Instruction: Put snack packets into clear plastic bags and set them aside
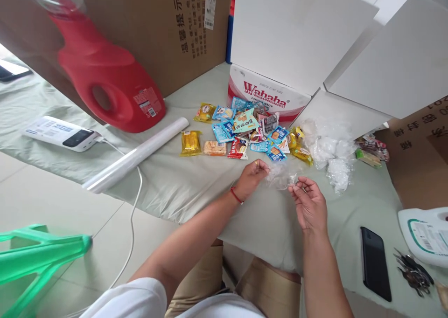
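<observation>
Fingers (262, 165) of the left hand (249, 179) are pinched together on one side of a piece of clear plastic (280, 176); thumb and forefinger of the right hand (310, 203) close on its other side, the remaining fingers loosely curled. It is held between the wrapped snacks (245, 124) and the worktop's (224, 192) front edge. Crumpled plastic bags (331, 145) lie beside the snacks, toward the right. Near the front edge at right lies a black phone (375, 263), keys (415, 273) just beside it.
</observation>
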Demonstrator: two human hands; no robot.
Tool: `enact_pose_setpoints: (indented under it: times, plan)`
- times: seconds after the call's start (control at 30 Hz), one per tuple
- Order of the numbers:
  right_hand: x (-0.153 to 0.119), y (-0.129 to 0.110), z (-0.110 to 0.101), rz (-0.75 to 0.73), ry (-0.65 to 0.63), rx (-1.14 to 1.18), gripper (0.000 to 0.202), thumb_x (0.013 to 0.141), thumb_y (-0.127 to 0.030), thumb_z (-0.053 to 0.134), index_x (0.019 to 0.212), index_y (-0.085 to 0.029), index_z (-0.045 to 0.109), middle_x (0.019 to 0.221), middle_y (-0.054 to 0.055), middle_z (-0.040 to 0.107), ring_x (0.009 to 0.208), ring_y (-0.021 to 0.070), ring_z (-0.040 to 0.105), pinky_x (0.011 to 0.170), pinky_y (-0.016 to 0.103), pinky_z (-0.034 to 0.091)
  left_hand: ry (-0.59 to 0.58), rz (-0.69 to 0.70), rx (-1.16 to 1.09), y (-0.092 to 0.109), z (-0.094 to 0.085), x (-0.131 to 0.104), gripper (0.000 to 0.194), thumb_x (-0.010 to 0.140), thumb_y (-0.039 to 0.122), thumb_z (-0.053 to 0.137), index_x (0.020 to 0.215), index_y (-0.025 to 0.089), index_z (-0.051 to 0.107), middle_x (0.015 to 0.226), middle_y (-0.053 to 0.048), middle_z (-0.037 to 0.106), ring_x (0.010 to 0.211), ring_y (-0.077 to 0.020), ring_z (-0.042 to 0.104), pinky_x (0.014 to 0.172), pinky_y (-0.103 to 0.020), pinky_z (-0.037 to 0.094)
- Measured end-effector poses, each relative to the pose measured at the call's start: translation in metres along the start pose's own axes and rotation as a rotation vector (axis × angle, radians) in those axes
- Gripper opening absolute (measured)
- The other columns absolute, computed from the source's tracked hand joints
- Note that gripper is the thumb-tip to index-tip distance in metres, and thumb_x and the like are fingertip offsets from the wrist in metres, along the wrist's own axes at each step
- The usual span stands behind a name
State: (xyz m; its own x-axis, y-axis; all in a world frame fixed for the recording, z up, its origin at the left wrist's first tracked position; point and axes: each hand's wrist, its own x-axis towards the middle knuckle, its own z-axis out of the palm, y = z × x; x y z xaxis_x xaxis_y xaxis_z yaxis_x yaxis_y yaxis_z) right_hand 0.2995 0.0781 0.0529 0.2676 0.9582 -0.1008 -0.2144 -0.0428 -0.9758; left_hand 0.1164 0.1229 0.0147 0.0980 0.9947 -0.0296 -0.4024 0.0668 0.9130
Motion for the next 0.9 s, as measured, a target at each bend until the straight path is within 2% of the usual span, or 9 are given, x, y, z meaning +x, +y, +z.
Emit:
enact_pose_setpoints:
  times: [0.13,0.27,0.37,0.5,0.6,0.67,0.73,0.8,0.9]
  plan:
    - [-0.003,0.004,-0.016,-0.017,0.081,0.027,0.049,0.058,-0.033,0.095,0.098,-0.021,0.069,0.087,-0.002,0.06,0.081,0.0122,0.064,0.081,0.03,0.06,0.143,-0.126,-0.33,0.006,-0.002,-0.002,0.041,0.068,0.04,0.084,0.083,0.021,0.051,0.095,-0.001,0.069,0.093,-0.0169,0.069,0.076,-0.027,0.051]
    - [-0.012,0.017,-0.04,0.022,0.162,0.031,0.048,0.058,-0.033,0.096,0.096,-0.021,0.069,0.087,-0.003,0.062,0.082,0.0121,0.066,0.084,0.03,0.061,0.381,-0.218,-0.357,0.009,-0.01,-0.015,0.033,0.07,0.029,0.08,0.081,0.02,0.05,0.096,-0.004,0.07,0.092,-0.0165,0.07,0.077,-0.029,0.055]
    - [-0.023,0.027,-0.06,0.059,0.2,-0.003,0.049,0.056,-0.035,0.098,0.094,-0.021,0.07,0.086,-0.003,0.062,0.083,0.0123,0.067,0.087,0.03,0.061,0.509,-0.267,-0.293,0.015,-0.021,-0.033,0.027,0.071,0.025,0.075,0.081,0.02,0.051,0.091,-0.003,0.07,0.086,-0.0148,0.068,0.077,-0.029,0.056]
    - [-0.035,0.03,-0.091,0.067,0.223,-0.131,0.052,0.053,-0.041,0.097,0.093,-0.021,0.069,0.085,-0.003,0.061,0.083,0.0142,0.066,0.093,0.037,0.06,0.506,-0.314,-0.124,0.031,-0.037,-0.065,0.025,0.07,0.027,0.074,0.082,0.02,0.052,0.1,-0.007,0.07,0.095,-0.0194,0.069,0.075,-0.031,0.056]
    - [-0.035,0.02,-0.115,0.079,0.159,-0.456,0.05,0.059,-0.05,0.09,0.094,-0.02,0.071,0.091,0.002,0.064,0.088,0.0199,0.066,0.09,0.042,0.059,0.53,-0.298,0.112,0.041,-0.049,-0.078,0.021,0.072,0.029,0.07,0.085,0.02,0.056,0.099,-0.005,0.068,0.095,-0.0202,0.066,0.068,-0.028,0.052]
    - [-0.031,0.007,-0.126,-0.031,0.173,-0.77,0.045,0.067,-0.055,0.08,0.095,-0.02,0.073,0.107,0.009,0.065,0.099,0.0252,0.065,0.089,0.043,0.058,0.568,-0.225,0.28,0.045,-0.055,-0.077,0.017,0.075,0.029,0.066,0.087,0.021,0.057,0.093,-0.003,0.066,0.089,-0.0188,0.064,0.067,-0.027,0.049]
    - [-0.025,-0.008,-0.125,-0.226,0.254,-0.976,0.04,0.077,-0.055,0.071,0.095,-0.019,0.075,0.119,0.013,0.063,0.106,0.0267,0.063,0.091,0.043,0.056,0.566,-0.125,0.447,0.047,-0.058,-0.066,0.012,0.079,0.027,0.062,0.088,0.022,0.057,0.09,-0.002,0.066,0.086,-0.0183,0.063,0.073,-0.03,0.049]
    - [-0.017,-0.021,-0.112,-0.327,0.27,-0.98,0.036,0.084,-0.052,0.066,0.098,-0.02,0.074,0.114,0.011,0.067,0.098,0.0237,0.065,0.087,0.04,0.055,0.52,-0.057,0.631,0.046,-0.056,-0.049,0.011,0.081,0.025,0.06,0.091,0.021,0.059,0.093,-0.004,0.068,0.086,-0.0191,0.063,0.082,-0.033,0.051]
    - [0.004,-0.029,-0.072,-0.27,0.076,-0.846,0.035,0.086,-0.05,0.067,0.102,-0.021,0.075,0.093,0.006,0.072,0.077,0.0188,0.064,0.074,0.033,0.052,0.411,-0.039,0.92,0.042,-0.044,-0.019,0.014,0.085,0.027,0.06,0.096,0.019,0.063,0.103,-0.01,0.069,0.094,-0.0241,0.065,0.093,-0.039,0.05]
